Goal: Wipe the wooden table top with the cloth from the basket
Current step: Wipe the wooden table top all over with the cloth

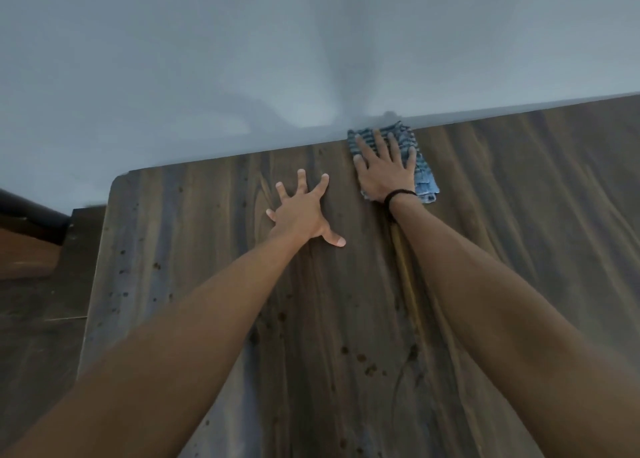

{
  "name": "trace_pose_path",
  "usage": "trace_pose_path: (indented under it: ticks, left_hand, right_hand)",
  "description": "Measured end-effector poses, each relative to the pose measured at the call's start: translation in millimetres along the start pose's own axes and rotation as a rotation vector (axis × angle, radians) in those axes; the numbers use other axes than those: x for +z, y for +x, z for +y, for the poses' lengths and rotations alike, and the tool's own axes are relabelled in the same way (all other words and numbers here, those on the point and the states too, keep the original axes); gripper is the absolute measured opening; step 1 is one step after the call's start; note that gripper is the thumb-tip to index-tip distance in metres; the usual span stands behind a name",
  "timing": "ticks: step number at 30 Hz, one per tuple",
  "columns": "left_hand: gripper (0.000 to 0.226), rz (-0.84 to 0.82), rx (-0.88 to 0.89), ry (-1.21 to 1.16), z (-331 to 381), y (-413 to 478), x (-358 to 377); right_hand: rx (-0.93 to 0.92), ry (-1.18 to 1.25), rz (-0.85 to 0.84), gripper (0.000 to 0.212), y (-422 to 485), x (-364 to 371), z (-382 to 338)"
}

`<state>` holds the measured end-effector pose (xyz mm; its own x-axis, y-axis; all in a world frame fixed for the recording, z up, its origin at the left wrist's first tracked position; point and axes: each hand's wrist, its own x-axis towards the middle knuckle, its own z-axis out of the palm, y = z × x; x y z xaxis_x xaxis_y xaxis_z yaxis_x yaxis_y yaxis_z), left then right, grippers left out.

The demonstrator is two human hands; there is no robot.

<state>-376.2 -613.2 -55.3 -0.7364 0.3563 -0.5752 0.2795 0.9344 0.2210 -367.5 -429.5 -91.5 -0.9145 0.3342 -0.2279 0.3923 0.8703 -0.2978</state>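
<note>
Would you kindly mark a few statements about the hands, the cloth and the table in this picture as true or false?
1. The right hand presses flat, fingers straight, on the blue cloth. True.
2. The cloth lies at the near edge of the table. False: it lies at the far edge, against the wall.
3. The left hand rests with its fingers spread on the bare wooden table top. True.
4. The left hand holds a second cloth. False: it holds nothing.
5. A dark band circles the right wrist. True.
</note>
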Motion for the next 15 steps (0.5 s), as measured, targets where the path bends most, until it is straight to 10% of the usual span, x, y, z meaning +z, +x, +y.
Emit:
trace_pose_path:
  ticks: [11,15]
  left_hand:
    - [0.145,-0.017,-0.007,0.018,-1.3,-1.5,-3.5]
    - [0.144,-0.033,0.015,0.013,2.2,0.9,-5.0]
  right_hand:
    - [-0.169,-0.093,-0.040,0.054,-28.2,2.4,20.5]
    - [0.088,0.027,0.054,0.053,-55.0,3.8,31.4]
